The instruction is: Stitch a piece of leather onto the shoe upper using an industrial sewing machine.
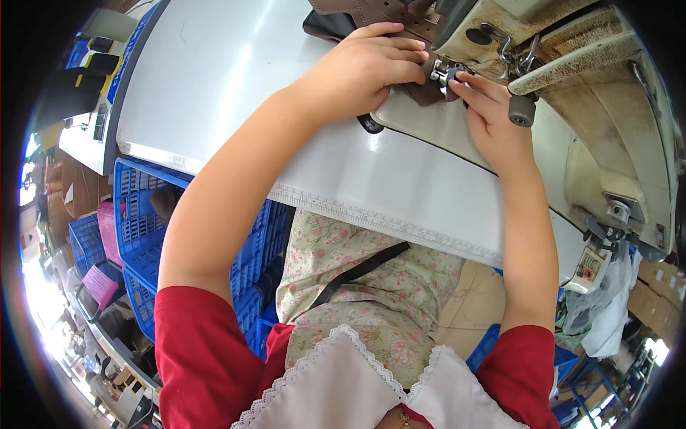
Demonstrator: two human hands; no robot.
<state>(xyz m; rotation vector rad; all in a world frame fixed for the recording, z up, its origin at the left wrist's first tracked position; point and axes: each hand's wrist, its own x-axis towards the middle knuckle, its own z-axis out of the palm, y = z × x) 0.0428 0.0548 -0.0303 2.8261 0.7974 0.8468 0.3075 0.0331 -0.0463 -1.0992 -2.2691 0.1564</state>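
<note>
A brown leather piece (425, 94) with punched holes, which looks like a shoe upper, lies under the sewing machine (593, 93) at the far edge of view. My left hand (368, 68) is laid over it, fingers close together and bent at its edge; the thumb is mostly hidden. Just right of the metal roller foot (439, 71), my right hand (493, 114) brings its fingertips together at the foot and the leather's edge. What they pinch, if anything, is too small to make out. A black part (336, 25) shows beside the leather.
The white table (214, 93) has a ruler strip (386, 227) along its front edge. Blue plastic crates (146, 214) stand below left. A grey-capped lever (522, 111) hangs from the machine by my right hand. Plastic bags (607, 314) and cardboard boxes (657, 293) are at right.
</note>
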